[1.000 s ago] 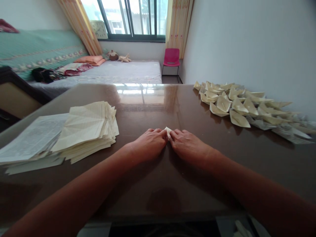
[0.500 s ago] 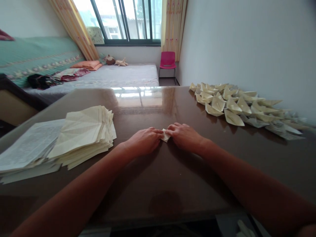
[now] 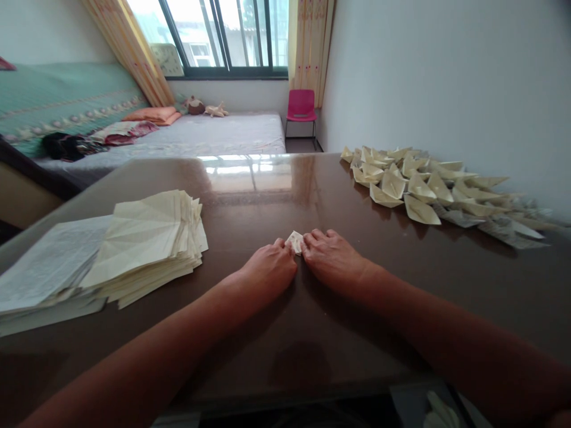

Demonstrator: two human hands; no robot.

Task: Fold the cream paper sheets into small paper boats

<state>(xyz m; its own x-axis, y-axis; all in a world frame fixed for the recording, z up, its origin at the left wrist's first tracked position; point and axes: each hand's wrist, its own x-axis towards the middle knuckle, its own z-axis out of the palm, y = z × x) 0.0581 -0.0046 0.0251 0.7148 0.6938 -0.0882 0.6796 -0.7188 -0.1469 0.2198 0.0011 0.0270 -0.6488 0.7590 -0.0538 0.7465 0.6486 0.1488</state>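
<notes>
A small folded piece of cream paper (image 3: 295, 242) is at the middle of the brown table, between my two hands. My left hand (image 3: 273, 263) grips its left side with the fingers curled. On the right side, my right hand (image 3: 330, 254) has its fingers bent and pressed onto the paper's edge. Both thumbs are largely hidden. To the left lies a thick stack of creased cream sheets (image 3: 138, 232). Many folded paper boats (image 3: 422, 187) are crowded together at the right, beside the wall.
Printed grey sheets (image 3: 49, 255) lie under and left of the stack. The glossy table (image 3: 250, 208) reaches toward a bed (image 3: 236, 134). A pink chair (image 3: 301, 106) stands below the window, and a white wall (image 3: 446, 77) borders the right side.
My fingers have shifted on the folded paper, and both hands sit slightly lower and nearer to me. More of the paper's far part shows now. The view has moved a little.
</notes>
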